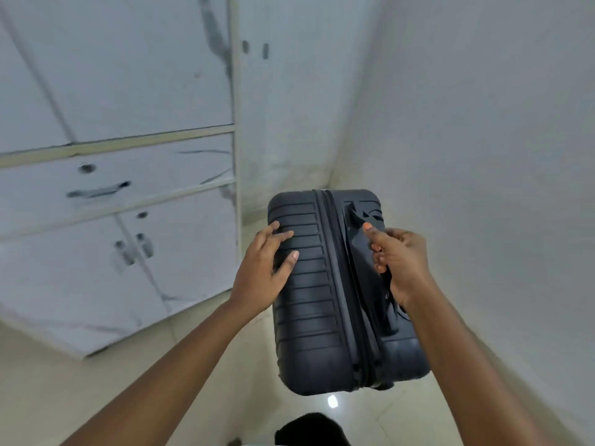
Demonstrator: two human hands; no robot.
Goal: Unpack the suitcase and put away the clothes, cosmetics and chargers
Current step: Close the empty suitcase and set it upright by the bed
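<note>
A dark hard-shell suitcase with ribbed sides is zipped closed and stands in the corner of the room, seen from above. My right hand grips its carry handle, fingers curled round the dark strap. My left hand rests flat on the ribbed left shell with fingers spread. The zip runs down the middle between my hands. Nothing inside the case is visible.
A white marble-pattern wardrobe with a drawer and lower doors fills the left side. White walls close in behind and to the right. Pale floor tiles lie under the case, with something dark at the bottom edge.
</note>
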